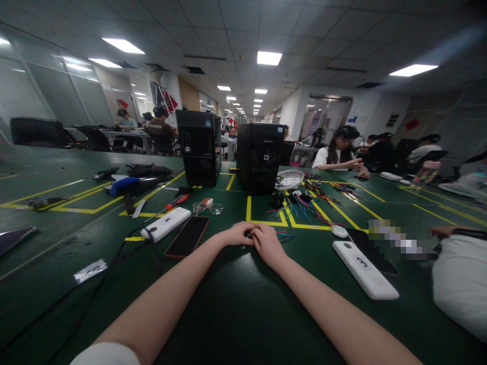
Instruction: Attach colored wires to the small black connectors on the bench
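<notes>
In the head view, a small dark piece [248, 233] is held over the near middle of the green table [228, 314], between the left hand [239, 234] and the right hand [265, 241]. The fingers of both hands are curled nearly closed, tips brought together around it. Coloured wires [288, 236] are seen just right of the right hand; whether they are joined to the piece cannot be told, since most of it is covered.

Main risk, as judged: the piece could be dropped if the pinch is loosened, being small with little to grip. If the wires are attached, they could be bent or pulled out by a twist. Sight is blocked by the knuckles, so a slip could be missed.

On the left, an orange-edged phone [187, 236] is laid beside the left forearm and could be nudged; eyeglasses [216, 208] are placed farther off. A black cable [103, 281] is strung nearer and could be snagged by the left arm. On the right, a power bank marked 3 [366, 269] is set near a co-worker's sleeve [462, 279]. At the far side, a tangled wire bundle [298, 198] is spread out, and reach is blocked by two black computer towers [259, 158].
</notes>
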### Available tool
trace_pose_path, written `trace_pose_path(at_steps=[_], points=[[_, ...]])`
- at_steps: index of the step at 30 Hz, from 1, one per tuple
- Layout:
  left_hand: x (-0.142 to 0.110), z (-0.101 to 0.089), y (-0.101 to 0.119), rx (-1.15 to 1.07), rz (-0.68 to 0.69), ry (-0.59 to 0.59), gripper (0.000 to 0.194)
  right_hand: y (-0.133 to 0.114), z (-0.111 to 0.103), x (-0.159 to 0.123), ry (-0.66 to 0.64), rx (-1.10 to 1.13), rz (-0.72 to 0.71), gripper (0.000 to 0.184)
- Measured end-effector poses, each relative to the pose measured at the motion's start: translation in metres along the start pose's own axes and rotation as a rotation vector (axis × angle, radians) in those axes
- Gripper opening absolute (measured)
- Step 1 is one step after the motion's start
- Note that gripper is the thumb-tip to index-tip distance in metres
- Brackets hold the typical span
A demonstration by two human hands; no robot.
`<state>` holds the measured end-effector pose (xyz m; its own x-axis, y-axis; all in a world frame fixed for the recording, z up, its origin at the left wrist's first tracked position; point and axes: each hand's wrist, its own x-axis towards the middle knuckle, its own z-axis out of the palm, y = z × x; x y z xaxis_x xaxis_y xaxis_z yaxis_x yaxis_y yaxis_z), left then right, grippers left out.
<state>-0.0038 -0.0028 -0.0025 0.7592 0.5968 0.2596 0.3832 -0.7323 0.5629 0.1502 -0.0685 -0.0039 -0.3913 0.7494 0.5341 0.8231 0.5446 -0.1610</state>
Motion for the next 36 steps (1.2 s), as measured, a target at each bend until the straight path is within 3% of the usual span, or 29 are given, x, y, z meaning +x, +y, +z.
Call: trace_pose_path(at_steps=[18,28,36], points=[[0.0023,-0.0003,0.0050,-0.056,-0.005,0.001,0.031,0.0003,0.0000,0.0013,0.002,0.006,0.075,0.012],[0.0027,0.0007,0.0045,-0.019,0.008,0.004,0.029,0.0021,0.0015,0.0014,-0.003,-0.020,0.031,0.014],[0.0021,-0.0012,0.0048,0.010,0.071,0.010,0.031,0.0043,0.0025,0.0024,0.016,-0.011,0.119,0.017]])
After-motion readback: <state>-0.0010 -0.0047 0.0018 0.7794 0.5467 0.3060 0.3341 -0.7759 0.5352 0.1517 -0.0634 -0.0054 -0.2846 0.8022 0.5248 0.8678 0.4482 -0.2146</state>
